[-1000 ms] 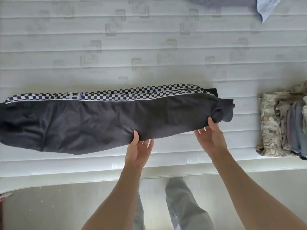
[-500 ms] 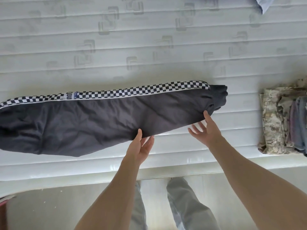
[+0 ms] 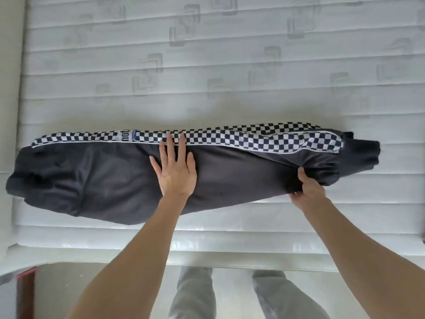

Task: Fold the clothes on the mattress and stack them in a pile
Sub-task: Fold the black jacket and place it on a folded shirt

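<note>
Nearest, at the bottom edge, the person's legs in grey trousers (image 3: 195, 293) stand on a pale floor, just before the mattress's near edge. A dark red object (image 3: 24, 284) shows at the bottom left corner; what it is cannot be told.

Both bare forearms reach forward over the edge. The right hand (image 3: 307, 188) has its fingers curled round the near hem of the dark trousers (image 3: 110, 180) toward their right end, thumb on top, the cloth bunched in its grip. The left hand (image 3: 176, 168) lies flat on the middle of the garment, fingers straight and spread, holding nothing; its fingertips touch the checkered stripe (image 3: 230, 137).

The dark trousers lie lengthwise, left to right, across the near part of the white quilted mattress (image 3: 207, 65), folded into a long narrow shape. The black-and-white checkered stripe runs along their far edge, with a small label toward its left. A ribbed cuff (image 3: 361, 155) forms the right end.
</note>
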